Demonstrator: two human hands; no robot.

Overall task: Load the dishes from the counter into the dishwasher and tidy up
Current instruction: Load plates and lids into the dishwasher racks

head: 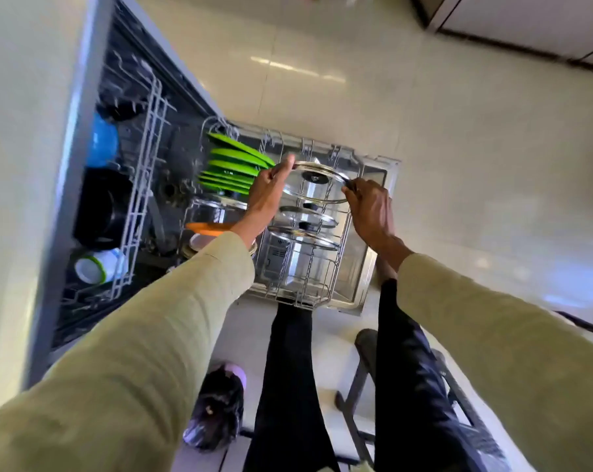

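I look straight down at an open dishwasher. Its lower rack point(342, 240) is pulled out over the open door point(373, 267). A round glass lid point(317, 182) with a black knob hangs tilted just above the rack. My left hand point(269, 194) grips its left rim and my right hand point(370, 209) pinches its right rim. Two more glass lids point(305, 229) stand in the rack below it. Several green plates point(233, 168) stand upright in the rack's far left. An orange dish point(208, 228) lies at the rack's left side.
The upper rack point(145, 185), inside the machine, holds a blue bowl point(102, 141), a black pot point(104, 209) and a white cup point(99, 265). Pale tiled floor point(458, 148) surrounds the door. My legs and shoe point(220, 407) stand in front, beside a dark stool frame point(359, 386).
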